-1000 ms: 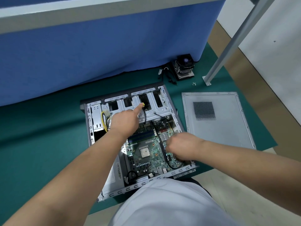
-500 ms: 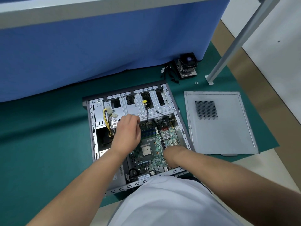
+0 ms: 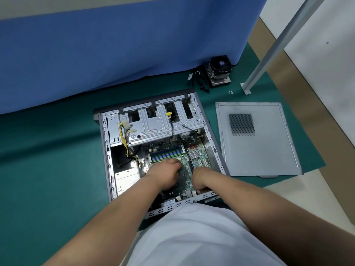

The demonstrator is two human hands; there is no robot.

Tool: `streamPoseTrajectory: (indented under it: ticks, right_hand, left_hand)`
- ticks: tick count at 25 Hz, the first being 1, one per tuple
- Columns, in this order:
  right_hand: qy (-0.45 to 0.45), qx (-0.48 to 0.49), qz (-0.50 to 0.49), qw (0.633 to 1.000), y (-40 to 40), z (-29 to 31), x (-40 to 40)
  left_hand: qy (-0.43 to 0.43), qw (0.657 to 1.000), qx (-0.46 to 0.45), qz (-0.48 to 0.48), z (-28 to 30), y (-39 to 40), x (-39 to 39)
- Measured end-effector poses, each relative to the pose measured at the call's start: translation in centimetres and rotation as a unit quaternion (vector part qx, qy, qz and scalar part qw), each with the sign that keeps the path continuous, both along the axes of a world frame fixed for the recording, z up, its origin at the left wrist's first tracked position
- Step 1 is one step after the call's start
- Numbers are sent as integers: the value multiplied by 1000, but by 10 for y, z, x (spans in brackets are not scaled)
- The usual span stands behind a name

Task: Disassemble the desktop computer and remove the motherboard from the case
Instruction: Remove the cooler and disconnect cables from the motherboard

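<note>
The open grey computer case [image 3: 104, 150] lies flat on a green mat, its green motherboard [image 3: 185, 170] inside. My left hand [image 3: 165, 169] rests on the middle of the board, knuckles up and fingers bent down onto it. My right hand [image 3: 199, 179] reaches down at the board's near right edge, its fingers hidden under the wrist. Whether either hand grips anything is hidden. At the far end, a black cable with a yellow plug [image 3: 168, 114] hangs over the metal drive cage [image 3: 153, 127].
The power supply [image 3: 126, 181] with yellow wires [image 3: 123, 135] fills the case's left side. The removed side panel [image 3: 257, 146] lies to the right. A CPU cooler [image 3: 219, 72], black cables [image 3: 199, 81] and loose screws [image 3: 230, 91] sit by the blue partition [image 3: 115, 45]. A metal leg [image 3: 269, 52] slants at right.
My left hand left the yellow plug at the drive cage and came back onto the middle of the board. My right hand slid toward the board's near right edge.
</note>
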State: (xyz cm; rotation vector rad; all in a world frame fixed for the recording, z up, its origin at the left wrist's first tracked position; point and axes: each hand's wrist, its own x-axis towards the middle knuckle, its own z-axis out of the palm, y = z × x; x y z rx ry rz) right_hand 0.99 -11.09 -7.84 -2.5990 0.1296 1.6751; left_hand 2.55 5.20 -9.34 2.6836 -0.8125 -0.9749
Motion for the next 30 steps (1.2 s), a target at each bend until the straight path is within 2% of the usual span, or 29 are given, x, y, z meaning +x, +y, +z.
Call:
streamPoseTrajectory:
  ticks: [2,5,10,13,17,18,20,25,30]
  right_hand:
    - [-11,14,-83,996,1,2,0]
    - [-52,43,-173,983,5,2,4]
    - [-102,61,-342,932,-8,-4,17]
    - [-86,152,-461,870,-15,-5,16]
    - [-47,150,-621,768,-9,-5,11]
    - [-39,168,-638,750,-9,-4,11]
    - [-49,207,-639,739,-9,-2,11]
    - [-79,179,-645,739,-4,2,9]
    - [-125,209,-616,749,-1,2,4]
  left_hand:
    - [41,998,41,-28,-11,-5,-3]
    - [80,995,55,-40,-21,-1,-4]
    - [86,994,56,-36,-28,6,-10]
    - [68,997,33,-14,-29,4,-10]
    - [64,997,30,-10,-29,3,-9]
    - [65,997,32,-10,-29,4,-9]
    - [67,997,33,-8,-29,4,-10]
    - [70,997,34,-9,-28,4,-8]
    - [73,997,9,23,-24,0,-6]
